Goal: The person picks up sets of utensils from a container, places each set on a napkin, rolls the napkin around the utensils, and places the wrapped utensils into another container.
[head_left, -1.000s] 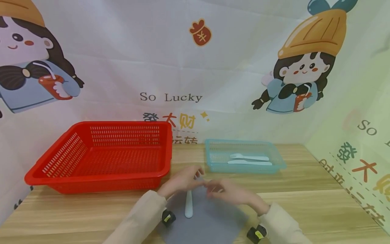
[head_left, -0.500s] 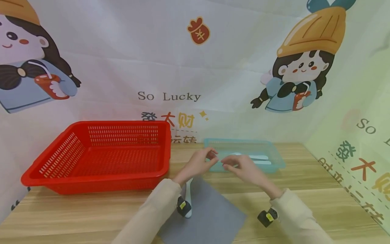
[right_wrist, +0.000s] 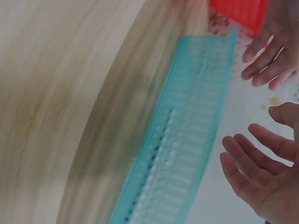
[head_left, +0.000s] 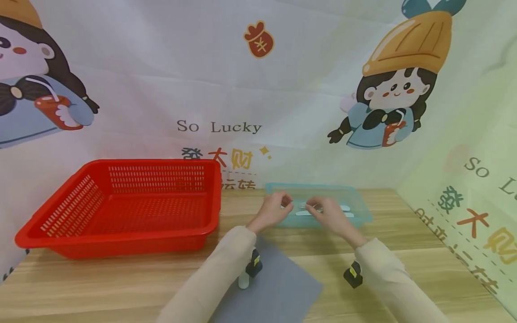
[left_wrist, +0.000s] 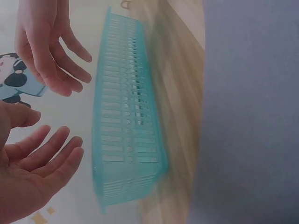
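Both hands hover over the near side of a teal plastic basket [head_left: 363, 210] in the head view. My left hand [head_left: 274, 210] is near its left end, fingers loosely bent and holding nothing. My right hand [head_left: 329, 216] faces it from the right, likewise with nothing in its relaxed fingers. Inside the basket lie a pale fork [head_left: 344, 208] and a pale table knife [head_left: 304, 214], partly hidden by the right hand. A pale utensil handle [head_left: 243, 281] rests on the grey cloth [head_left: 278, 287]; the left sleeve hides its other end. Both wrist views show the fingers apart from the basket.
A large red basket [head_left: 210, 229] stands on the left of the wooden table [head_left: 387, 255]. A printed cloth backdrop [head_left: 307, 112] rises behind the table and along its right side.
Both hands have moved forward and right from above the grey cloth to the teal basket. The utensil on the cloth stays in place, now mostly covered by the left arm.
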A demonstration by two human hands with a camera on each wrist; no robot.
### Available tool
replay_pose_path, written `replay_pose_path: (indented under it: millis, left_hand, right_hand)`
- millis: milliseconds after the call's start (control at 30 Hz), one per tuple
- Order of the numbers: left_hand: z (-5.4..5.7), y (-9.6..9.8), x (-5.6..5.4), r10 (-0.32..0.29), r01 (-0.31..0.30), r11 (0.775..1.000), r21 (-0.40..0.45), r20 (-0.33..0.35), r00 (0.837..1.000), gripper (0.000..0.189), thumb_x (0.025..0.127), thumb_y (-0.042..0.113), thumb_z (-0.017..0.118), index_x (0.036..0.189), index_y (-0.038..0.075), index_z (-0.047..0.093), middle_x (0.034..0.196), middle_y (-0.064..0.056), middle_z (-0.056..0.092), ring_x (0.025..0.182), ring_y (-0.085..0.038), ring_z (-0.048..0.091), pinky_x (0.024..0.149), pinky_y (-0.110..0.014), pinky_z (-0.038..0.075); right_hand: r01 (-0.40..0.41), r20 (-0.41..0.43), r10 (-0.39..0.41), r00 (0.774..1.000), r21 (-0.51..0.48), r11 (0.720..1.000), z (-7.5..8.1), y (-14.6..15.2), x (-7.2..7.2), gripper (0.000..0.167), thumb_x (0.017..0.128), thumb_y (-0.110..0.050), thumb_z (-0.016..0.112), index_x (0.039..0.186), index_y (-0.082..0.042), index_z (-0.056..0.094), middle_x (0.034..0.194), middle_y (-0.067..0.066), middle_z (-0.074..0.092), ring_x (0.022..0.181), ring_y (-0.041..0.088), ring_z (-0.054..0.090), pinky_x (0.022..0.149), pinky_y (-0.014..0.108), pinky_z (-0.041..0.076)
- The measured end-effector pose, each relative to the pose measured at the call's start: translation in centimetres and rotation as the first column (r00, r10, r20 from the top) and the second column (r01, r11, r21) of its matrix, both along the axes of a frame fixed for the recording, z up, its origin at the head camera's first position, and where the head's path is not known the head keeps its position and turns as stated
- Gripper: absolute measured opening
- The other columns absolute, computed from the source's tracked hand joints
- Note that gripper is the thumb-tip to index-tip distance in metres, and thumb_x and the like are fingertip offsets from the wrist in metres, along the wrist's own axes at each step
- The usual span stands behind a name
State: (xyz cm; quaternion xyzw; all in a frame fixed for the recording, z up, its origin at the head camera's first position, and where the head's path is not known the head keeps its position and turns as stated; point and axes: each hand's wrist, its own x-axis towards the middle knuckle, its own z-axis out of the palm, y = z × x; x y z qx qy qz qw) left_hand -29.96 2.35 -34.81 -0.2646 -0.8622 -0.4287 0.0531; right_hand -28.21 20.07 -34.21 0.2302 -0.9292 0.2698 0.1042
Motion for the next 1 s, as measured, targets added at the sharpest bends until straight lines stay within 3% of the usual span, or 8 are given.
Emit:
replay_pose_path:
  millis: [367, 433, 633, 700, 833, 867, 933, 1000]
  left_hand:
    - [-0.8, 1.3, -1.5, 0.042, -0.035, 0.996, -0.085, 0.079, 0.996, 0.022, 0.087, 0.007, 0.049, 0.105, -0.005, 0.055, 0.097, -0.015, 0.062, 0.091, -0.025, 0.058, 0.078, -0.033, 0.048]
    - [-0.9, 1.4, -1.6, 0.040, -0.032, 0.994, -0.108, 0.073, 0.997, 0.022, 0.087, 0.007, 0.049, 0.105, -0.005, 0.055, 0.098, -0.015, 0.062, 0.092, -0.025, 0.058, 0.078, -0.033, 0.047]
    - [-0.8, 1.8, -2.0, 0.049, -0.031, 0.979, -0.200, 0.085, 0.995, 0.020, 0.086, 0.007, 0.051, 0.101, -0.004, 0.058, 0.097, -0.014, 0.061, 0.091, -0.024, 0.058, 0.076, -0.030, 0.048]
    - [-1.2, 2.0, -2.5, 0.057, -0.036, 0.970, -0.239, 0.081, 0.995, 0.020, 0.085, 0.008, 0.052, 0.100, -0.003, 0.058, 0.096, -0.013, 0.061, 0.090, -0.024, 0.057, 0.076, -0.030, 0.048]
    - [-5.4, 2.7, -7.3, 0.041, -0.021, 0.961, -0.276, 0.069, 0.997, 0.022, 0.084, 0.022, 0.057, 0.094, 0.003, 0.062, 0.091, -0.005, 0.062, 0.084, -0.017, 0.058, 0.071, -0.026, 0.047]
    - [-7.1, 2.9, -8.9, 0.033, -0.021, 0.962, -0.272, 0.039, 0.999, 0.025, 0.084, 0.026, 0.058, 0.094, 0.004, 0.063, 0.089, -0.004, 0.063, 0.082, -0.016, 0.058, 0.069, -0.025, 0.047]
    - [-8.3, 3.3, -10.4, 0.029, -0.007, 0.960, -0.279, 0.077, 0.997, 0.028, 0.083, 0.030, 0.060, 0.094, 0.005, 0.064, 0.090, -0.002, 0.064, 0.082, -0.014, 0.058, 0.069, -0.024, 0.047]
    - [-7.4, 3.2, -9.5, 0.033, -0.005, 0.962, -0.274, 0.098, 0.995, 0.029, 0.083, 0.029, 0.060, 0.094, 0.003, 0.064, 0.090, -0.004, 0.064, 0.082, -0.015, 0.059, 0.069, -0.023, 0.048]
  right_hand:
    - [0.124, 0.066, -0.132, 0.989, 0.118, 0.985, -1.8, 1.7, -2.9, 0.027, 0.084, -0.010, 0.058, 0.098, 0.013, 0.057, 0.097, 0.028, 0.060, 0.087, 0.037, 0.060, 0.073, 0.042, 0.050]
    - [0.120, 0.091, -0.135, 0.987, 0.154, 0.981, -3.5, 3.1, -4.8, 0.031, 0.084, -0.015, 0.060, 0.099, 0.011, 0.058, 0.099, 0.026, 0.060, 0.089, 0.037, 0.059, 0.074, 0.043, 0.049]
    - [0.072, 0.058, -0.088, 0.994, 0.239, 0.968, -13.2, 10.2, -15.2, 0.043, 0.080, -0.036, 0.062, 0.095, 0.004, 0.062, 0.093, 0.018, 0.063, 0.082, 0.031, 0.060, 0.067, 0.037, 0.050]
    - [0.081, 0.107, -0.113, 0.988, 0.267, 0.960, -14.9, 11.4, -17.4, 0.045, 0.079, -0.038, 0.063, 0.099, 0.003, 0.062, 0.098, 0.017, 0.063, 0.087, 0.031, 0.059, 0.072, 0.039, 0.049]
    - [0.101, 0.091, -0.136, 0.986, 0.315, 0.944, -16.2, 12.0, -19.0, 0.044, 0.072, -0.035, 0.068, 0.096, 0.001, 0.063, 0.095, 0.016, 0.063, 0.086, 0.033, 0.058, 0.073, 0.041, 0.048]
    - [0.113, 0.073, -0.143, 0.987, 0.316, 0.942, -16.6, 12.2, -19.4, 0.042, 0.069, -0.032, 0.070, 0.094, 0.001, 0.063, 0.093, 0.015, 0.064, 0.084, 0.034, 0.058, 0.072, 0.042, 0.048]
    - [0.119, 0.073, -0.150, 0.986, 0.318, 0.940, -17.6, 12.9, -20.5, 0.038, 0.068, -0.027, 0.071, 0.091, 0.002, 0.064, 0.091, 0.016, 0.064, 0.083, 0.035, 0.057, 0.072, 0.044, 0.048]
    - [0.128, 0.101, -0.169, 0.980, 0.331, 0.935, -19.3, 14.0, -22.5, 0.034, 0.067, -0.024, 0.071, 0.090, 0.000, 0.065, 0.091, 0.016, 0.064, 0.084, 0.036, 0.057, 0.072, 0.046, 0.047]
